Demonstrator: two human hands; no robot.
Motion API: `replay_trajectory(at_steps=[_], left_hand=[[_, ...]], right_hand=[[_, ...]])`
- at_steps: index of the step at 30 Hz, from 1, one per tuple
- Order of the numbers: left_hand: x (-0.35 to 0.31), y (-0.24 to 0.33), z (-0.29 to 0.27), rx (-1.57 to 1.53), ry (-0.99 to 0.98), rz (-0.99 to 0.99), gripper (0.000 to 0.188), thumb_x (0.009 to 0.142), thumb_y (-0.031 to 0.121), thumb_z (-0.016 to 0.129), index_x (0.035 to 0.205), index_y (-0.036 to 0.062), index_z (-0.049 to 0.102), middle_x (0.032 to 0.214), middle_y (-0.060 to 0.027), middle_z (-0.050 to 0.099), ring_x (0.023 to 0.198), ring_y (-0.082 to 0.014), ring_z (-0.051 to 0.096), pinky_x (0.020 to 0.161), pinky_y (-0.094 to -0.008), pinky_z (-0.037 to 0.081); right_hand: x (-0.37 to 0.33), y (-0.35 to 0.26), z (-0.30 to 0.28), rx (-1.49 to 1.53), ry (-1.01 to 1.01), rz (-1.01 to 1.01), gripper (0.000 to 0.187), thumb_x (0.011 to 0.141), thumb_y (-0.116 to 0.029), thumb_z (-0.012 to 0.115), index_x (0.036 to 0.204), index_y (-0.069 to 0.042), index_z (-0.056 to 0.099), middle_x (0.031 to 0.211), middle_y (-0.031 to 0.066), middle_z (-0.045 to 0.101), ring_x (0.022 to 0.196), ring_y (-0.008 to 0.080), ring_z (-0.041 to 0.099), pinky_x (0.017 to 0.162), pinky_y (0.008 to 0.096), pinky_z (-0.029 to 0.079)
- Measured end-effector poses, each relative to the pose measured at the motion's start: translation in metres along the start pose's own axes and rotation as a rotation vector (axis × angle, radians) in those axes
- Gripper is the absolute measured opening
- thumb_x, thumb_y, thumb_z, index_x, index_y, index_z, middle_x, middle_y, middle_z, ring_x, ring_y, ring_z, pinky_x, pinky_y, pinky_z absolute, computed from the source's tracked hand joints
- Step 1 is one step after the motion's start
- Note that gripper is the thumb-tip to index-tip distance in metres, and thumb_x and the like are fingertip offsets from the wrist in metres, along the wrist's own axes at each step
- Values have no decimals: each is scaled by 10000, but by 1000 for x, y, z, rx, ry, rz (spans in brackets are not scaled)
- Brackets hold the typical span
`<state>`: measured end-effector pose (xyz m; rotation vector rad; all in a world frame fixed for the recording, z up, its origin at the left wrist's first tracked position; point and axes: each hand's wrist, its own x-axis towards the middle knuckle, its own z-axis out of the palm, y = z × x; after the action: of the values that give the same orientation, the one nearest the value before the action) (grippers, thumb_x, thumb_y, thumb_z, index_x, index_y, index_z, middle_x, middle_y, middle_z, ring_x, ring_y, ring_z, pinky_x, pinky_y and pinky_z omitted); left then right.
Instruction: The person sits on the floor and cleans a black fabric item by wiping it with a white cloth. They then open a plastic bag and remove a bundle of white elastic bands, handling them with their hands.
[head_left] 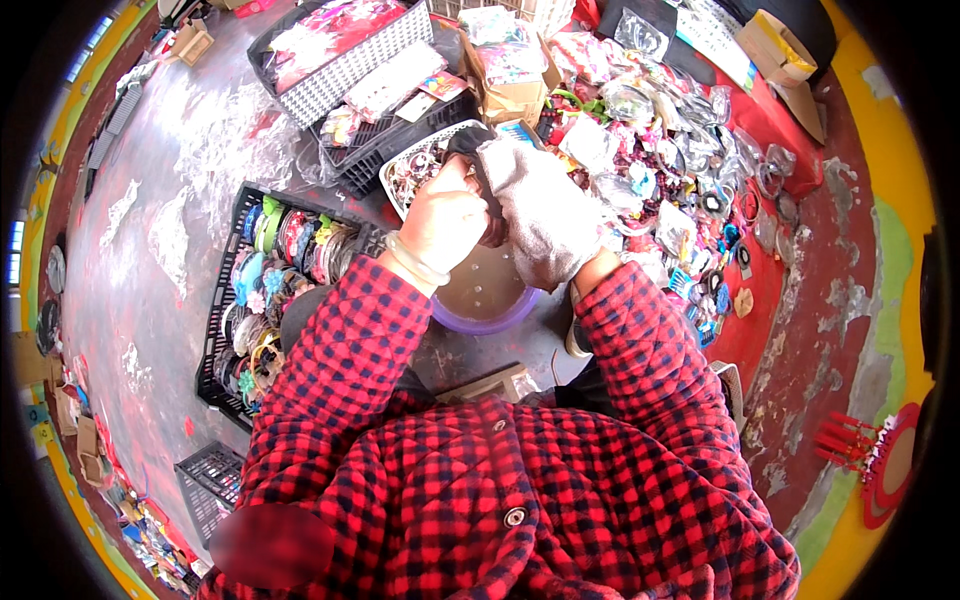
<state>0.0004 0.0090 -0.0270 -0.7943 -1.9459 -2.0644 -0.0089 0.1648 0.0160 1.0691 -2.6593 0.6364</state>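
My left hand [447, 228], a bangle at its wrist, is closed in front of me, its fingers pressed round a dark strip [470, 152] whose kind I cannot make out. Against it, a grey cloth [540, 212] drapes over my right hand, so those fingers are hidden and only the wrist [598, 268] shows. The cloth covers part of the dark strip. Below both hands stands a purple basin [482, 325] with murky water in it. Just beyond the hands sits a white basket [392, 190] of small hair accessories.
To the left, a black crate [212, 345] holds rows of headbands. A heap of bagged accessories [665, 165] spreads over red sheeting at the right. Ahead are a grey crate [365, 60] and a cardboard box [512, 103]. An empty black crate [212, 480] lies at lower left.
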Motion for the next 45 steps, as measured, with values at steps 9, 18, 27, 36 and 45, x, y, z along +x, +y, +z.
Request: replay_trajectory(at_steps=[9,18,27,36,45], left_hand=[[-10,-15,-8,169,-67,-103,311,707,-132,504,1015,-91,515,1123,-162,494,1030,-235,511,784,-263,433],[-5,-18,-11,-754,115,-453,361,755,-74,429,1110,-20,463,1039,-96,509,877,-141,507,698,-233,422],[-10,-14,-10,444,-127,83,203,712,-82,508,907,-79,563,1192,-223,493,1025,-254,523,813,-314,442],[11,3,-5,-1173,163,-535,387,848,-5,437,1234,-9,413,1151,-174,539,1072,-306,546,925,-416,457],[9,-3,0,-621,49,-482,394,854,7,551,1235,0,447,1088,-113,582,1000,-187,571,889,-314,461]], right_hand=[[7,3,12,99,128,4,470,704,-63,524,1169,-5,479,957,174,544,850,330,562,746,371,461],[3,3,2,-27,194,-212,402,743,-26,511,1143,-1,476,975,178,524,848,321,543,777,377,446],[12,0,23,44,137,228,335,834,-180,504,1112,6,502,923,169,550,814,303,558,735,368,451],[6,57,38,1842,419,807,507,922,-517,390,1014,-39,528,869,72,576,701,157,548,699,269,444],[13,12,-12,1584,205,903,479,892,-491,472,1058,-46,537,850,71,575,769,164,552,687,281,436]])
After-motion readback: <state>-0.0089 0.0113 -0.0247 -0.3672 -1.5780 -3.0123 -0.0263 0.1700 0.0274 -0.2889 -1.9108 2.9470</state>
